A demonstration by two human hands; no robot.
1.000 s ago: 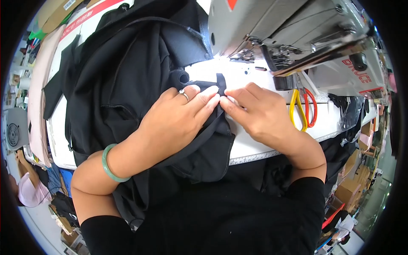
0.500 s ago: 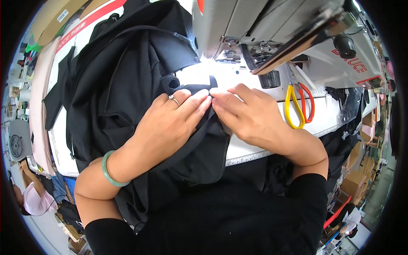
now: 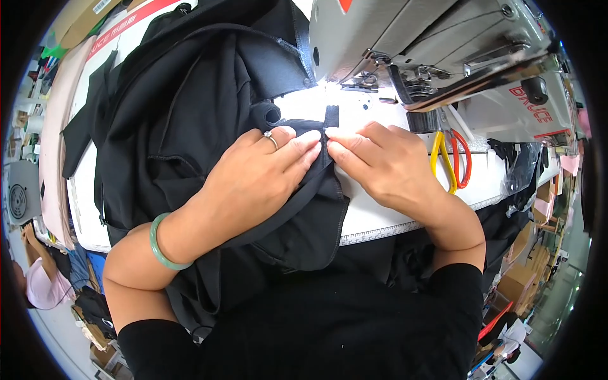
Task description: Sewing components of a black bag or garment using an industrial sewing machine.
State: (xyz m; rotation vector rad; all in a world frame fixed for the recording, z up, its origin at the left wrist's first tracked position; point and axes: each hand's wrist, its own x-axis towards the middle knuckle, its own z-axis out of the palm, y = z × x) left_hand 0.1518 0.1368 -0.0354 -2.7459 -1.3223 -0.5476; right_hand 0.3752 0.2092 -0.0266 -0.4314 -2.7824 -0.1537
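Note:
A black garment (image 3: 190,107) lies heaped over the left of the white sewing table and hangs off its near edge. My left hand (image 3: 263,168), with a ring on one finger, pinches the garment's folded edge. Right beside it, fingertips almost meeting, my right hand (image 3: 380,161) grips the same edge. A short black strip (image 3: 332,116) sticks up from the cloth between the fingertips, pointing at the sewing machine (image 3: 380,44). Next to the left fingers sits a rolled end of black cloth (image 3: 271,114). The cloth under the fingers is partly hidden.
Scissors (image 3: 457,158) with one yellow and one red handle lie right of my right hand. A ruler strip (image 3: 380,232) runs along the table's near edge. Clear plastic (image 3: 522,171) lies at the far right. Another person (image 3: 47,278) is at the left.
The view has shifted slightly, so the machine appears farther right. My fingertips have moved a little down the cloth, and more of the short black strip shows above them.

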